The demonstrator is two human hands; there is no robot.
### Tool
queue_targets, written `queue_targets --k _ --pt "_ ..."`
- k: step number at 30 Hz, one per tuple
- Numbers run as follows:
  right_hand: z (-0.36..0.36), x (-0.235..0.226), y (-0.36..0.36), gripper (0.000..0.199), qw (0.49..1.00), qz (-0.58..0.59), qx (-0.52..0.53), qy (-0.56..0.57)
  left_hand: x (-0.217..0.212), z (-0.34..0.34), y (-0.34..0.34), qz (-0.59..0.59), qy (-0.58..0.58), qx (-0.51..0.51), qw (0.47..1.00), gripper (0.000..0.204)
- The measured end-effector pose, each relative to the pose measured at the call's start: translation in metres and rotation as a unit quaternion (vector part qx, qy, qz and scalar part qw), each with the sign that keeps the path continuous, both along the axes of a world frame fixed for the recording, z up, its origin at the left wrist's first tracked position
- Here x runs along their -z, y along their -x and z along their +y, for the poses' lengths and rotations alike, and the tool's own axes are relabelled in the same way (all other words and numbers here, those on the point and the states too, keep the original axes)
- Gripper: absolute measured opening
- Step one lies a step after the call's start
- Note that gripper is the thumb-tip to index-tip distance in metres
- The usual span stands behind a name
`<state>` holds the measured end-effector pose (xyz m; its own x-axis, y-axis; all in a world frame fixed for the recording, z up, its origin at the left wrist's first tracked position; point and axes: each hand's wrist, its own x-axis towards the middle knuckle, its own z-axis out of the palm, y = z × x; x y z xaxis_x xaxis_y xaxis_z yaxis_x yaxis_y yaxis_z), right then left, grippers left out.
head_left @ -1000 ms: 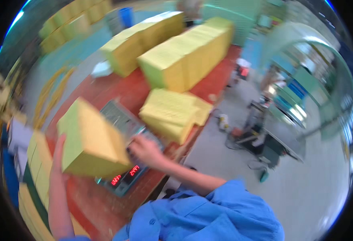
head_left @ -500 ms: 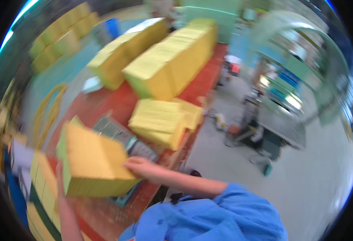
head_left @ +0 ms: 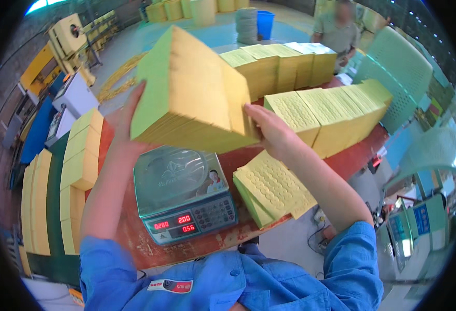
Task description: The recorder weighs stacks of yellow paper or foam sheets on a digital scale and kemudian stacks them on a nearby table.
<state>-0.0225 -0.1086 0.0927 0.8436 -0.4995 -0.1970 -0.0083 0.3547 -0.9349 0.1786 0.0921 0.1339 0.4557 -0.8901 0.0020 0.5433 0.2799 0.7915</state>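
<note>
A thick stack of yellow paper point(head_left: 197, 93) hangs tilted in the air above the digital scale point(head_left: 181, 181). My left hand point(head_left: 130, 111) presses on its left end, fingers mostly hidden behind it. At the opposite end my right hand point(head_left: 269, 127) grips the stack, thumb on the near side. The scale has a wide metal plate, a keypad and lit red digits, and nothing lies on the plate. Right of the scale, below my right forearm, rests a smaller fanned pile of yellow paper point(head_left: 274, 189) with embossed rings.
Rows of yellow paper stacks point(head_left: 337, 114) stand along the red table point(head_left: 207, 251). More yellow blocks point(head_left: 80, 155) sit on a dark green surface at left. A person point(head_left: 337, 31) stands beyond the table, near a pale green perforated panel point(head_left: 396, 72). A blue bin point(head_left: 265, 25) is farther back.
Both hands have lifted the paper stack higher, and the scale it partly covered now shows. My view has turned left, so the table and far rows appear farther right.
</note>
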Motion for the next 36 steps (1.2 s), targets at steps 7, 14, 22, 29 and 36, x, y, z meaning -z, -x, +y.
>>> queue_targets --k 7,14,22,29,36 --pt "-0.096 0.109 -0.099 0.055 0.996 0.059 0.062 -0.014 0.012 -0.089 -0.010 -0.107 -0.102 -0.140 0.979 0.057" --pt "-0.088 0.143 -0.136 0.053 0.985 0.096 0.143 0.001 0.083 -0.130 -0.107 -0.023 -0.154 -0.011 0.988 0.052" --pt "-0.078 0.149 -0.145 0.050 0.984 0.043 0.169 0.037 0.126 -0.133 -0.166 0.047 -0.080 0.045 0.995 0.047" --pt "-0.093 0.194 -0.166 0.046 0.985 0.028 0.143 -0.088 0.128 -0.163 -0.160 -0.046 -0.136 0.067 0.987 0.055" --pt "-0.111 0.248 -0.188 0.041 0.976 0.056 0.138 -0.159 0.131 -0.150 -0.136 -0.123 -0.171 0.045 0.976 0.060"
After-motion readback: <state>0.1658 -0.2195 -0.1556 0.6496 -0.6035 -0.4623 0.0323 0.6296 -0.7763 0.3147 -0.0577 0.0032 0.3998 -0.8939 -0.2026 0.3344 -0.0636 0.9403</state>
